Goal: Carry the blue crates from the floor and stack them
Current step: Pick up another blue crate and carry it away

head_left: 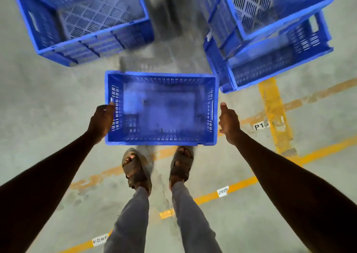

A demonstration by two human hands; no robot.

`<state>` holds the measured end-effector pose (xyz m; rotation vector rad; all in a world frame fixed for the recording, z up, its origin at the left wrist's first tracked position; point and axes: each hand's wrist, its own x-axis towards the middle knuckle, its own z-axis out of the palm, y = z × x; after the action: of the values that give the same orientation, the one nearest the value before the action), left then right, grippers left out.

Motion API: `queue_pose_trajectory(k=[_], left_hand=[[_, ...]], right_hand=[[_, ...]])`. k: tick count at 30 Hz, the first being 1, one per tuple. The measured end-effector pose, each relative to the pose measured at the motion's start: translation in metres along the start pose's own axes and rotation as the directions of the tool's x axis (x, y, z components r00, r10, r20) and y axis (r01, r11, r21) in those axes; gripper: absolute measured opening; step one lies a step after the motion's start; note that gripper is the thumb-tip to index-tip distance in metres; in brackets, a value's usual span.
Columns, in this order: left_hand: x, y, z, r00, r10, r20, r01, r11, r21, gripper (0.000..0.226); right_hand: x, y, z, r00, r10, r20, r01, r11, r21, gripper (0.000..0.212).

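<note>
A blue slotted crate [161,108] sits level in front of my sandalled feet, its inside blurred. My left hand [102,120] grips its left wall, thumb over the rim. My right hand [229,122] is right beside the crate's right wall, thumb raised and fingers curled toward it; I cannot tell whether it touches or grips. A larger blue crate [81,21] stands at the upper left. At the upper right is a stack of blue crates [270,40], the top one turned askew on the one below.
The floor is grey concrete with worn yellow lines [274,113] and small white location labels [260,126]. A gap of bare floor [170,40] runs between the left crate and the right stack, just beyond the crate by my hands.
</note>
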<state>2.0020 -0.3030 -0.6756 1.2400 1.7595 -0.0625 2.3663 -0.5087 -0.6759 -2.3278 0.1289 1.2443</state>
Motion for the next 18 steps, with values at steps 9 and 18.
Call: queue_pose_trajectory(k=[9,18], left_hand=[[0.145,-0.045,0.045,0.962,-0.118,-0.246,0.112,0.993,-0.038,0.083],[0.127,-0.047,0.029,0.981,-0.193,-0.005,0.179,0.92,-0.348,0.076]], right_hand=[[0.132,0.02,0.066,0.99,-0.065,-0.127,0.059,0.997,-0.045,0.086],[0.113,-0.001,0.059,0.999,0.034,0.022,-0.036,0.992,0.118,0.077]])
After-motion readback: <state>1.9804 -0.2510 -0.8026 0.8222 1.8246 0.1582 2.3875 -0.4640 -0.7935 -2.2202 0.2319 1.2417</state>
